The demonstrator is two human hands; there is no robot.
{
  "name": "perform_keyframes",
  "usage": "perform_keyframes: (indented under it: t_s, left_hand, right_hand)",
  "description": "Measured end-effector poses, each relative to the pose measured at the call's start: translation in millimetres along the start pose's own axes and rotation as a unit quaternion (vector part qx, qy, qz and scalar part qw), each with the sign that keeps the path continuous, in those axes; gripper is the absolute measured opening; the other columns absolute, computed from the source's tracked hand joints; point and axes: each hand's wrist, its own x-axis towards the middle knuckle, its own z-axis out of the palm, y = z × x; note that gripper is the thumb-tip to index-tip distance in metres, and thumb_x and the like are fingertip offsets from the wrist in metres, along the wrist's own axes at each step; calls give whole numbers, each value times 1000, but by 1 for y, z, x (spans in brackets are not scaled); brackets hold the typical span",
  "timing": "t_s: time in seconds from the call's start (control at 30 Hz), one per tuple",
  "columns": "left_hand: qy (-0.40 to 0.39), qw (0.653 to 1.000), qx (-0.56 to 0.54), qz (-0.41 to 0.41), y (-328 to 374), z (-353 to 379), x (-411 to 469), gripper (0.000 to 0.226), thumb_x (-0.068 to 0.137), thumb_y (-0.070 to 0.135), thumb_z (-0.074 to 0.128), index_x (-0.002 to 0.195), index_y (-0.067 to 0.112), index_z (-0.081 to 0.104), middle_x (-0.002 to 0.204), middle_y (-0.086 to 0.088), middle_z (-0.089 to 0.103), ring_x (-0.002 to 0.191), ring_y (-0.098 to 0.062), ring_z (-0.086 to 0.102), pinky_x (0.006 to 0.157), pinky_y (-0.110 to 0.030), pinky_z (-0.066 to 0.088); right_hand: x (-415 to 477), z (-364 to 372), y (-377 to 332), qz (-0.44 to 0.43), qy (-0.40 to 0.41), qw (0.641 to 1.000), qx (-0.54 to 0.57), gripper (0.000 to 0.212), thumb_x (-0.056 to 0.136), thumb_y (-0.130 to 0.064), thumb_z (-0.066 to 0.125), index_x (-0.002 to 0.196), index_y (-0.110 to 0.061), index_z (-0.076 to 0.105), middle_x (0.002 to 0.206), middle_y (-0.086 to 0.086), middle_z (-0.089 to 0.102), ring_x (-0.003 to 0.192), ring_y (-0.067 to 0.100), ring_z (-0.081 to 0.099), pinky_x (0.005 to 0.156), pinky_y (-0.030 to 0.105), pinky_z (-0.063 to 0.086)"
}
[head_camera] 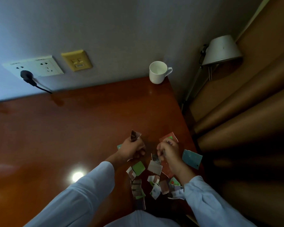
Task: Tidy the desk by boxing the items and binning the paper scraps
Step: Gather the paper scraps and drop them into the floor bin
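1. Head view, hands. The left hand [133,149] is closed in a fist around a bundle of scraps [135,136], whose torn ends stick up above the knuckles. The right hand [168,151] has curled fingers and appears to pinch a small scrap [155,157] at its fingertips.
2. Head view, task items. The loose paper scraps [154,167] lie scattered on the desk [72,131] near its right front corner, under and between the two hands. A blue piece [191,158] lies just beside the right hand, close to the desk edge. A white mug [157,72] stands at the far right corner, well apart from the scraps. No box or bin is in view.
3. Step in hand (judged): gathering scraps for binning, with many yet to be collected.
4. Next move (judged): passing the pinched scrap into the left fist, then picking up the flat pieces by their edges.
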Motion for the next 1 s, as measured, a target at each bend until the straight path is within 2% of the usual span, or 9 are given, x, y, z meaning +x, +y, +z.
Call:
perform_keyframes:
  t_s: [0.13,0.27,0.33,0.43,0.5,0.57,0.67,0.83,1.0]
  left_hand:
    - [-44,994,-103,-12,2,13,-2,11,89,-3,41,93,2,50,68,-8,61,50,-14,58,51,-29,44]
    - [-98,989,-109,5,5,26,-2,8,65,4,47,71,10,48,63,-7,46,50,-17,41,50,-26,34]
    - [-105,987,-120,9,7,34,0,15,74,4,47,69,17,39,63,-1,37,54,-15,36,47,-24,31]
    - [-72,997,-35,19,10,46,4,15,95,15,47,80,16,47,72,-2,48,63,-16,49,55,-23,41]
    - [-35,999,24,24,11,52,9,6,93,18,56,95,12,55,89,-7,61,85,-23,62,72,-32,53]
    - [-13,998,63,23,12,56,15,12,90,12,60,100,9,56,96,-10,64,92,-27,63,82,-38,54]
    - [13,995,93,23,14,58,22,7,88,9,60,93,11,56,90,-10,64,86,-27,64,82,-40,54]
    - [31,992,125,2,15,54,31,11,92,6,52,101,10,57,107,-17,64,100,-33,64,90,-46,54]
    - [30,985,168,10,17,54,42,11,92,7,54,101,12,57,106,-15,65,99,-31,64,89,-44,54]
  right_hand:
    - [-6,-12,-5,19,-6,998,68,22,79,8,44,73,-13,46,60,0,42,44,11,34,37,19,21]
    - [-3,-26,-5,30,48,998,18,15,88,-4,49,80,-16,55,58,-5,40,46,8,30,39,20,21]
    - [0,-33,-2,9,81,996,-20,12,89,-8,53,85,-16,61,60,-4,46,50,9,35,44,22,25]
    - [5,-40,3,-49,110,986,-115,10,88,-9,59,86,-17,64,80,-1,61,72,13,55,59,24,41]
    - [8,-42,6,-81,93,973,-198,13,86,-8,65,86,-21,62,93,-2,63,90,16,59,74,28,48]
    - [9,-41,10,-90,67,954,-276,16,84,-12,69,90,-23,59,97,-6,61,94,13,57,82,31,50]
    - [13,-39,14,-103,60,933,-339,19,84,-18,71,98,-21,59,103,-4,61,98,14,56,83,33,51]
    - [19,-35,12,-112,67,904,-407,14,86,-27,70,94,-22,59,97,-3,65,92,17,62,79,37,53]
    - [21,-35,10,-108,67,878,-461,13,88,-31,67,97,-22,65,100,-1,69,91,16,64,73,32,54]
